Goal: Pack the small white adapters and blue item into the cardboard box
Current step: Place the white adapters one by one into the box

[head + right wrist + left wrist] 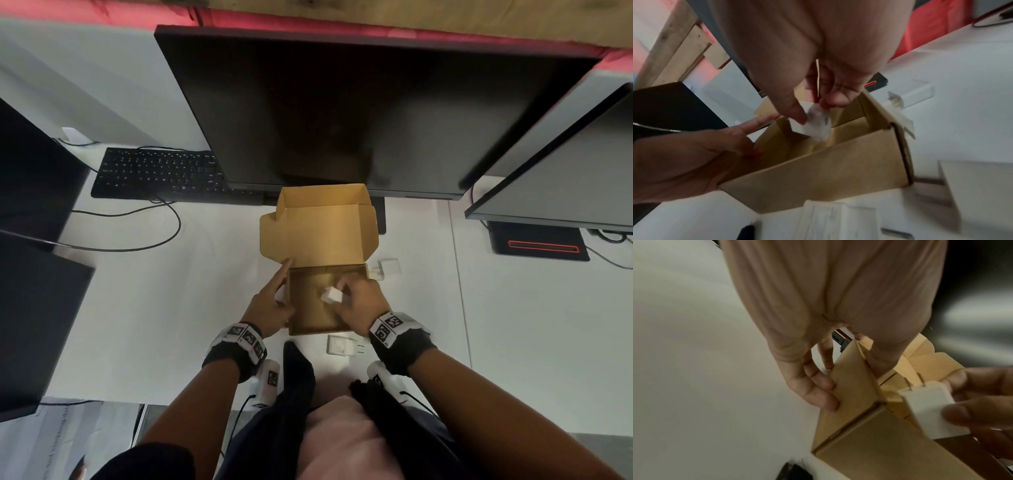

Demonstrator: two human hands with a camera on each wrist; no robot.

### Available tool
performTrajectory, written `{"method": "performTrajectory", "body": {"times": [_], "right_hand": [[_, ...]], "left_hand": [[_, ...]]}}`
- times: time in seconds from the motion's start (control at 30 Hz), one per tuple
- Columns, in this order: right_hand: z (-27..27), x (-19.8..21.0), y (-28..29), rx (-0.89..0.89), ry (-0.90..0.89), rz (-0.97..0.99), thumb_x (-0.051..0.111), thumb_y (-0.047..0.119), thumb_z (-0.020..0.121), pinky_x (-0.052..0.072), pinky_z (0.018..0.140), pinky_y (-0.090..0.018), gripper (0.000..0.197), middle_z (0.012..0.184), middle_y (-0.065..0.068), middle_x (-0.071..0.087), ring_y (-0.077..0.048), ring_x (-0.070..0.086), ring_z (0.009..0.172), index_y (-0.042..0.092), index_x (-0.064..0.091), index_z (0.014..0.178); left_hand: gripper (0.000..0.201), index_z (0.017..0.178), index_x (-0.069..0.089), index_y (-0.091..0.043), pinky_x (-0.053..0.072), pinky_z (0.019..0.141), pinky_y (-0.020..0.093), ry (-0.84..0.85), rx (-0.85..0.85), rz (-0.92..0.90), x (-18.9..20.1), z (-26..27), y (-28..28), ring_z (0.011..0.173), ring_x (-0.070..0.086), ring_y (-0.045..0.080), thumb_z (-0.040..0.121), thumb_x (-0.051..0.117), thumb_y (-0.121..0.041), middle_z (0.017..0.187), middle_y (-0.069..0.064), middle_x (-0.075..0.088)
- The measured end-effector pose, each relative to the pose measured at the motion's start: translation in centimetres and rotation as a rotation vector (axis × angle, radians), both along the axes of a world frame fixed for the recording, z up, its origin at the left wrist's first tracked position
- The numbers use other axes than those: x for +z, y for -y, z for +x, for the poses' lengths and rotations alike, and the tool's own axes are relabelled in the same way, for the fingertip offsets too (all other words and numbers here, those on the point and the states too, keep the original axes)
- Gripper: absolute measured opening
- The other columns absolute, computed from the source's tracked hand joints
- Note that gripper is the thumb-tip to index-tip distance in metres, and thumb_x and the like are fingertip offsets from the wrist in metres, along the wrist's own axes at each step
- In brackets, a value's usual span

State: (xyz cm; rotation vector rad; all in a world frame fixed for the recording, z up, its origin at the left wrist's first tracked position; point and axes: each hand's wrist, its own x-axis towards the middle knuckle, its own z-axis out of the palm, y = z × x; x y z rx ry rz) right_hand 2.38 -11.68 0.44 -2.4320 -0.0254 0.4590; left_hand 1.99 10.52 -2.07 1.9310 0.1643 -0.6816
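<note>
An open cardboard box [320, 330] stands on the white table with its lid upright at the back. My right hand [346, 294] pinches a small white adapter [331, 295] just above the inside of the box; it also shows in the wrist views, adapter [929, 408], adapter [813, 125]. My left hand [270, 305] holds the box's left wall [851, 402], fingers outside, thumb over the rim, index finger pointing along the lid. A second adapter [339, 344] lies in front of the box, a third [390, 266] at its right. No blue item is in view.
A large dark monitor [359, 113] stands right behind the box. A black keyboard [157, 173] and cables [137, 236] lie to the left, a black device with a red line [541, 245] to the right. More screens flank both sides.
</note>
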Motion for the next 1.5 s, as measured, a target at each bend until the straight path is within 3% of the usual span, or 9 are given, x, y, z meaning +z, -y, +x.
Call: {"method": "performTrajectory", "body": {"times": [0.17,0.3,0.57,0.73,0.97,1.1,1.23,1.4,1.5], "right_hand": [[0.6,-0.6,-1.9,0.209,-0.017,-0.083,0.066,0.02,0.086,0.052,0.087,-0.032,0.031,0.113,-0.004,0.063,-0.023,0.061,0.099,0.026,0.064,0.117],[0.9,-0.9,-2.6,0.177,0.06,-0.025,0.06,0.005,0.087,0.043,0.083,-0.026,0.032,0.099,0.001,0.053,-0.02,0.053,0.095,0.016,0.07,0.115],[0.4,-2.4,-2.6,0.422,-0.055,-0.084,0.065,0.019,0.084,0.043,0.099,-0.034,0.045,0.12,-0.004,0.058,-0.026,0.05,0.115,0.021,0.061,0.129],[0.5,-2.4,-4.0,0.484,-0.086,-0.033,0.063,0.014,0.086,0.042,0.1,-0.033,0.047,0.128,-0.008,0.053,-0.027,0.05,0.117,0.017,0.055,0.132],[0.8,-0.6,-3.1,0.404,-0.078,0.075,0.057,0.015,0.088,0.05,0.083,-0.028,0.035,0.111,-0.003,0.068,-0.017,0.06,0.093,0.022,0.062,0.121],[-0.5,1.2,0.0,0.271,-0.011,0.142,0.066,0.025,0.086,0.054,0.07,-0.03,0.006,0.078,0.005,0.069,-0.013,0.063,0.072,0.021,0.07,0.09],[-3.7,2.6,2.4,0.333,-0.058,0.116,0.073,0.027,0.085,0.045,0.064,-0.012,0.007,0.075,0.008,0.071,-0.007,0.063,0.066,0.021,0.073,0.082],[-6.2,1.0,2.1,0.573,-0.075,-0.171,0.061,0.036,0.093,0.052,0.087,-0.033,0.029,0.112,-0.002,0.072,-0.023,0.066,0.099,0.019,0.069,0.114],[-6.7,-0.2,0.8,0.668,-0.021,-0.442,0.055,0.023,0.093,0.057,0.079,-0.046,0.032,0.112,-0.012,0.068,-0.037,0.067,0.098,0.015,0.058,0.123]], "left_hand": [[0.095,0.146,0.015,-0.069,0.065,0.069,0.05,-0.009,-0.003,-0.012,0.2,0.1,-0.1,0.085,0.075,0.031,0.091,0.061,-0.006,0.165,0.0,0.029],[0.094,0.147,0.015,-0.067,0.064,0.071,0.051,-0.028,0.007,-0.024,0.3,0.1,0.0,0.087,0.075,0.03,0.091,0.06,-0.005,0.164,0.001,0.031],[0.095,0.144,0.019,-0.069,0.063,0.073,0.054,-0.044,0.033,-0.03,0.2,0.1,-0.1,0.086,0.074,0.037,0.089,0.062,-0.006,0.145,-0.007,0.044],[0.098,0.145,0.019,-0.069,0.064,0.071,0.05,-0.033,0.027,-0.02,0.3,0.1,-0.1,0.079,0.073,0.036,0.083,0.061,-0.005,0.159,-0.007,0.039],[0.091,0.152,0.016,-0.059,0.059,0.059,0.031,0.039,-0.001,0.104,0.3,-0.2,0.4,0.069,0.07,0.03,0.092,0.06,-0.007,0.154,0.003,0.048],[0.08,0.156,0.02,-0.047,0.061,0.082,0.045,0.108,0.039,0.203,0.6,-0.3,1.4,0.093,0.07,0.032,0.095,0.064,-0.02,0.126,0.004,0.061],[0.06,0.147,0.026,-0.041,0.059,0.082,0.051,0.189,0.016,0.418,0.6,0.3,2.7,0.086,0.067,0.036,0.097,0.054,-0.023,0.099,0.009,0.07],[0.051,0.139,0.031,-0.033,0.049,0.07,0.041,0.238,-0.01,0.59,0.4,0.7,3.7,0.087,0.065,0.039,0.095,0.05,-0.016,0.092,0.013,0.068],[0.052,0.139,0.033,-0.032,0.046,0.069,0.041,0.236,0.003,0.628,0.2,0.6,3.8,0.091,0.064,0.041,0.094,0.052,-0.017,0.096,0.016,0.068]]}}
